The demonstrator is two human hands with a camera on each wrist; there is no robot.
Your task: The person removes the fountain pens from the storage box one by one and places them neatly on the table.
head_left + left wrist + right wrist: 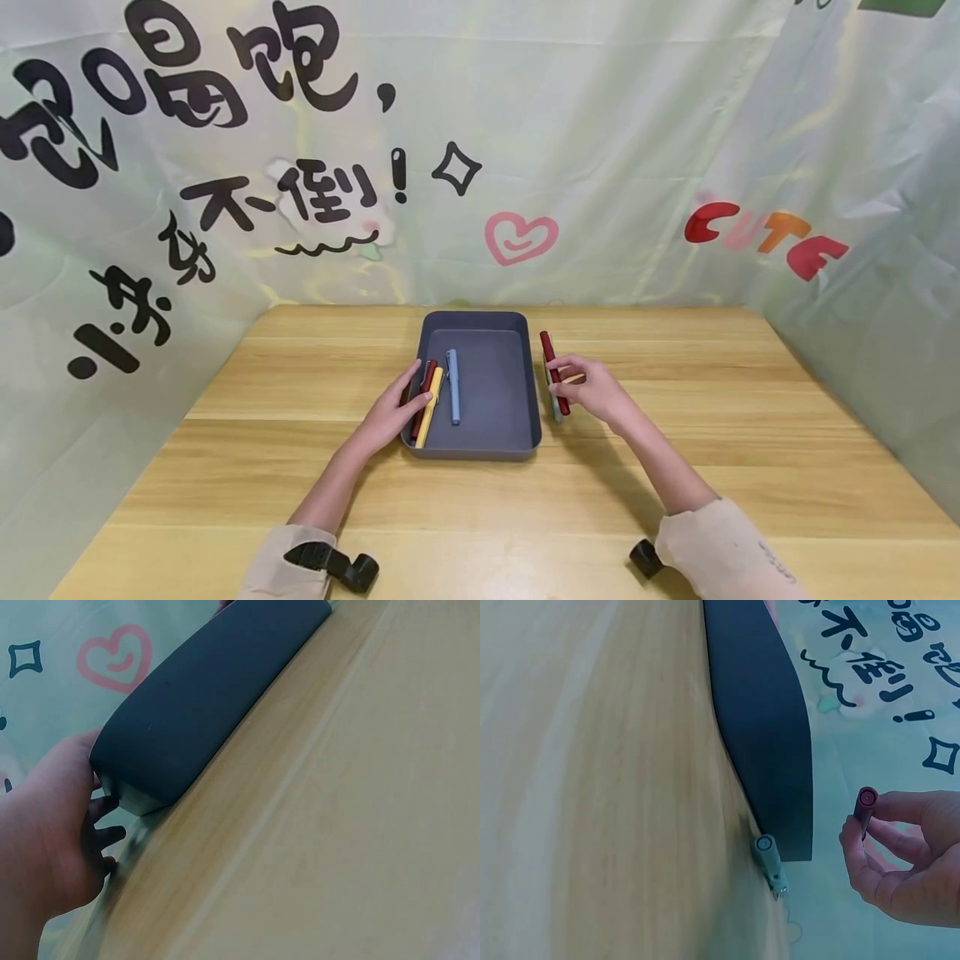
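Observation:
A dark blue-grey tray (495, 392) lies on the table, and my left hand (390, 412) grips its left wall, thumb over the rim. Inside, a dark red pen (418, 423) and a yellow pen (425, 421) lean along the left wall near the thumb, while a blue pen (453, 392) lies on the floor of the tray. To the right of the tray, my right hand (592, 387) pinches another dark red pen (548, 343), raised above the table in the right wrist view. Below it a pale green pen (769, 862) lies on the table beside the tray.
The wooden table (675, 358) meets a printed cloth backdrop (615, 125) at the back and both sides. A black wrist-camera mount (337, 567) is strapped at the left sleeve, and another black mount (645, 558) sits by the right sleeve.

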